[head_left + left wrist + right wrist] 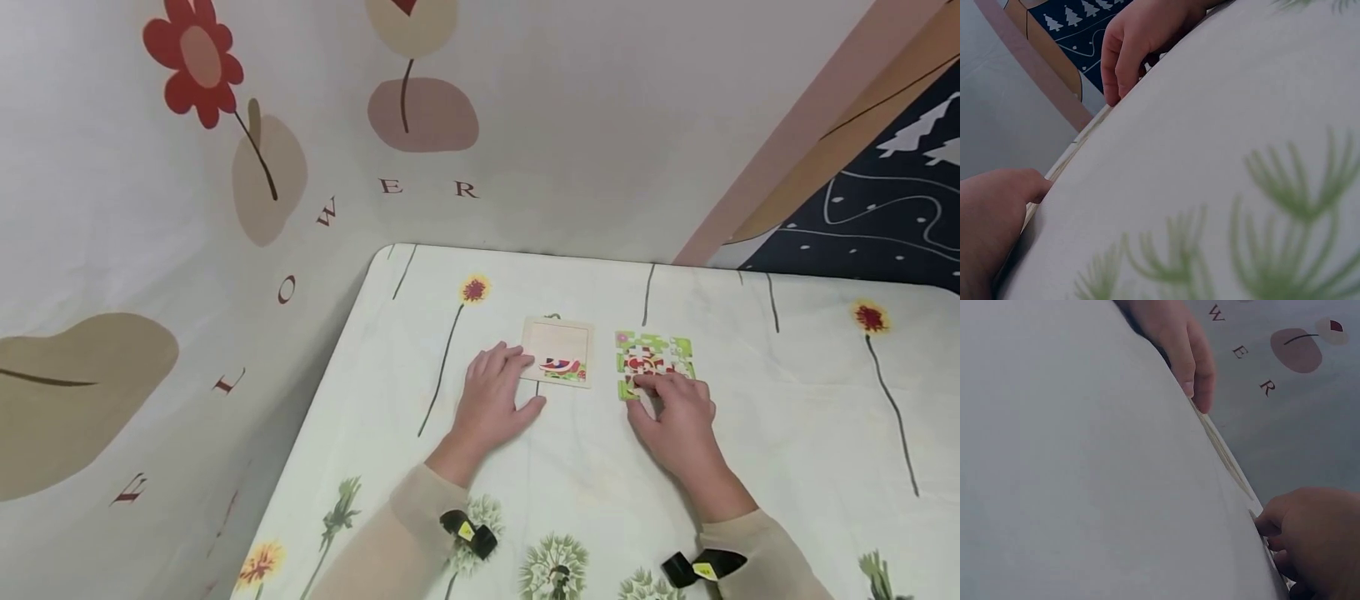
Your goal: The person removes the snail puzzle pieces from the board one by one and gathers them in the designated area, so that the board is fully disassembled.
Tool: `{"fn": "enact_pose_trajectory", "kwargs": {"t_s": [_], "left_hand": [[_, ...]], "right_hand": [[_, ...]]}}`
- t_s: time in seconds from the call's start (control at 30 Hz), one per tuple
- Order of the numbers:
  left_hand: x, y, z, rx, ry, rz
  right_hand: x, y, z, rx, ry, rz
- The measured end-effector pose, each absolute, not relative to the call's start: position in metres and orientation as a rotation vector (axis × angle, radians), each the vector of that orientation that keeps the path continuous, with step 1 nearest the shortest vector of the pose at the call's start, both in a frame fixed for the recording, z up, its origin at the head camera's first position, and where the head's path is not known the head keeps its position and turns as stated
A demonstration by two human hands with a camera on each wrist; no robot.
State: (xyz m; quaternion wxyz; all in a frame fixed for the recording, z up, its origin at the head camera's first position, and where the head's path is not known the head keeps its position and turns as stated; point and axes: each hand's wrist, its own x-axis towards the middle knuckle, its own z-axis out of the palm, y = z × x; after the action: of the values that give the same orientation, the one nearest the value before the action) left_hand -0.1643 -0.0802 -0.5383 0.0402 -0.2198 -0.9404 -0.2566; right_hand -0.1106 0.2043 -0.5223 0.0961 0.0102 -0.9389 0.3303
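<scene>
A square wooden puzzle tray (558,342) lies on the cloth, with several colourful pieces (564,369) placed along its bottom right. My left hand (491,392) rests at the tray's left edge, its fingers loosely extended and the thumb spread on the cloth. To the right lies a block of jigsaw pieces (654,346), green around the border and red and white in the middle. Over its lower edge, my right hand (675,417) bends its fingers, with thumb and index fingertip at the lower left pieces. Whether they pinch one is hidden. Both wrist views show the tray only edge-on.
A white tablecloth (585,458) printed with flowers and dandelions covers the table. Behind it hangs a pale curtain (570,150) with flower shapes and letters. At the far right is a dark blue panel (885,208) with white trees.
</scene>
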Motion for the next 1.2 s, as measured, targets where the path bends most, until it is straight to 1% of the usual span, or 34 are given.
{"fn": "enact_pose_trajectory", "kwargs": {"t_s": [0.1,0.23,0.47,0.6,0.7,0.87,1.2], "left_hand": [[-0.164,-0.081,-0.54,-0.671,-2.872,-0.781],[-0.165,-0.08,-0.541,-0.675,-2.862,-0.786],[-0.166,-0.08,-0.539,-0.667,-2.874,-0.763],[-0.166,-0.08,-0.539,-0.669,-2.866,-0.759],[-0.166,-0.08,-0.539,-0.675,-2.875,-0.756],[-0.168,-0.08,-0.542,-0.681,-2.871,-0.74],[-0.167,-0.08,-0.542,-0.686,-2.867,-0.738]], "right_hand": [[-0.11,0.202,-0.521,-0.032,-2.784,0.977],[-0.112,0.198,-0.524,-0.022,-2.743,0.975],[-0.129,0.167,-0.527,0.101,-2.704,1.033],[-0.14,0.144,-0.531,0.219,-2.739,0.959],[-0.146,0.131,-0.532,0.258,-2.761,0.91],[-0.153,0.119,-0.531,0.22,-2.799,0.867],[-0.153,0.116,-0.53,0.18,-2.825,0.854]]}}
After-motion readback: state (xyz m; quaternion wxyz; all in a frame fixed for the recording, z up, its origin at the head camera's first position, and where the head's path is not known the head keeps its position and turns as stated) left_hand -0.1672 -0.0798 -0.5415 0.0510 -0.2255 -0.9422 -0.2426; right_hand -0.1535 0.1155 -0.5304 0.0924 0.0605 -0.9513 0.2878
